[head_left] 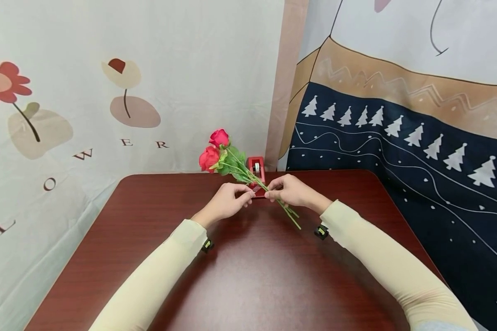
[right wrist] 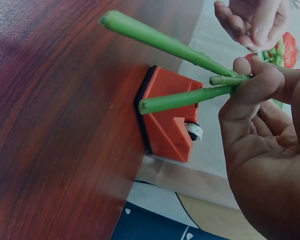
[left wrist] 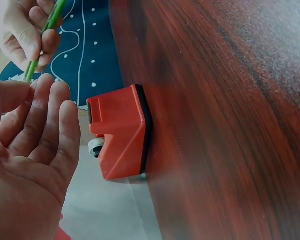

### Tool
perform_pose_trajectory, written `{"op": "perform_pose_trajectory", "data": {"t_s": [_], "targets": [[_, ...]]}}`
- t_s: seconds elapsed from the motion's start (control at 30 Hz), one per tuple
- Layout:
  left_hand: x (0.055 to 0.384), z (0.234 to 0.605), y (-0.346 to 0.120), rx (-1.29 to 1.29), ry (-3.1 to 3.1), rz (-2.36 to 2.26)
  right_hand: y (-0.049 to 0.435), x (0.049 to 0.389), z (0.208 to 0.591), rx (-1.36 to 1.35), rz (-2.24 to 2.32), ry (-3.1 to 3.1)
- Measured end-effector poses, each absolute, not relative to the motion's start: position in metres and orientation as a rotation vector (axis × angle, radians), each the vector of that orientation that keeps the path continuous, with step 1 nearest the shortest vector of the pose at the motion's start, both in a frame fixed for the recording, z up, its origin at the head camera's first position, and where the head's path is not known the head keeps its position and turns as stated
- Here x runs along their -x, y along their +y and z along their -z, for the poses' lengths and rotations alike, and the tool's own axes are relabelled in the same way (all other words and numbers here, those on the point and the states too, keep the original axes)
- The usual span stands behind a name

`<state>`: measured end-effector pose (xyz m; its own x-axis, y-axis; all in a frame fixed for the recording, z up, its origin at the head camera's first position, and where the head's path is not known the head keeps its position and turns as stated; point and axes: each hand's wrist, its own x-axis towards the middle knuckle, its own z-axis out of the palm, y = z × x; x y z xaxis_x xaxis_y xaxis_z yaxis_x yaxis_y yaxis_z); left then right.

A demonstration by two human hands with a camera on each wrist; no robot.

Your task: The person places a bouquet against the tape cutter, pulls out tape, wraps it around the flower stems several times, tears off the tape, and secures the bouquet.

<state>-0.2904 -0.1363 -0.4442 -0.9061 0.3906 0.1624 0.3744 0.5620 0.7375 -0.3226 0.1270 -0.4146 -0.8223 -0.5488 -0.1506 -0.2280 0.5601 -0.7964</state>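
Note:
Two red artificial roses [head_left: 209, 158] with green leaves lean to the upper left in the head view. My right hand [head_left: 295, 191] pinches their green stems [right wrist: 177, 101] between thumb and fingers; the cut ends stick out below the grip. Close by on the left, my left hand [head_left: 227, 201] has thumb and index finger pressed together, the other fingers loosely extended. A tiny whitish bit, apparently clear tape [head_left: 254, 193], shows at its fingertips, mostly hidden. Behind the hands stands a red tape dispenser [left wrist: 122, 132] holding a small roll [right wrist: 193, 131].
The dark reddish wooden table [head_left: 248, 276] has its far edge just behind the dispenser. A pale cloth with printed flowers [head_left: 190, 69] hangs at the back left. Another cloth with white trees on dark blue [head_left: 397, 161] hangs at the right.

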Motion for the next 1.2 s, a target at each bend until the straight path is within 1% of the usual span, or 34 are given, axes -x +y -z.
{"op": "perform_pose_trajectory", "data": {"t_s": [0.4, 0.83, 1.2], "targets": [[0.290, 0.443, -0.134, -0.693, 2.789, -1.259, 0.126, 0.322, 0.419, 0.612, 1.211, 2.364], [0.293, 0.438, -0.135, -0.776, 2.812, -1.235, 0.128, 0.321, 0.421, 0.626, 1.261, 2.237], [0.293, 0.433, -0.136, -0.777, 2.819, -1.224, 0.126, 0.320, 0.420, 0.647, 1.292, 2.242]]}}
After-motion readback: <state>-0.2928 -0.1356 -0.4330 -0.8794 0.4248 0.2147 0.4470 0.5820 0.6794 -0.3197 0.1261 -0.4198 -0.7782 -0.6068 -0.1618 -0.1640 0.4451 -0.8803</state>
